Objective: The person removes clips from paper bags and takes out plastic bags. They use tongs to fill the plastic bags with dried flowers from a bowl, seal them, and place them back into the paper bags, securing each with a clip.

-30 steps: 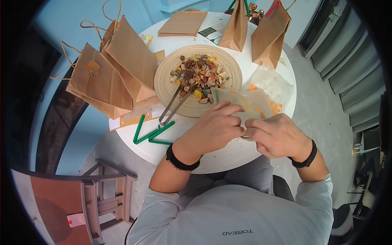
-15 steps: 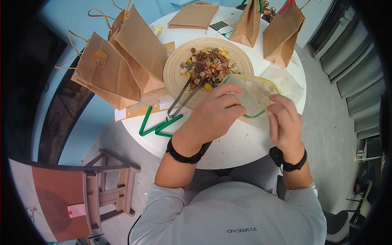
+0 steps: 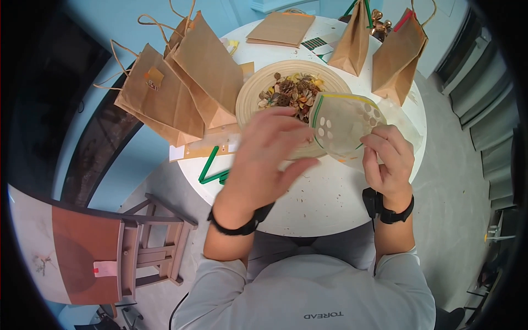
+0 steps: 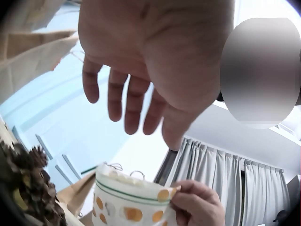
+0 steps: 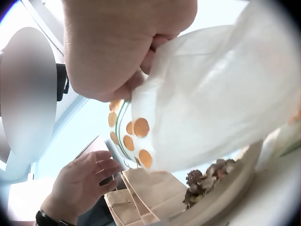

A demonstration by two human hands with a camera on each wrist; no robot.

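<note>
My right hand (image 3: pixel 389 159) pinches the edge of a translucent zip bag (image 3: pixel 344 124) with orange dots, its mouth spread apart. The same bag shows in the left wrist view (image 4: pixel 134 200) and in the right wrist view (image 5: pixel 188 108). Left of the bag, my left hand (image 3: pixel 267 159) is blurred, holding nothing, its fingers extended over the near left edge of the round wooden plate (image 3: pixel 250 93). Dried petals and cones (image 3: pixel 297 91) are heaped on that plate. The metal tongs seen before are hidden behind my left hand.
Large brown paper bags (image 3: pixel 209 66) stand at the left of the white round table (image 3: pixel 324 203), and smaller ones (image 3: pixel 399 60) at the back right. A flat paper bag (image 3: pixel 280 28) lies at the back. Green sticks (image 3: pixel 209 165) lie at the left front.
Both hands were at the bag; its mouth has come apart. My left hand has let go and moved left, while my right hand keeps its pinch.
</note>
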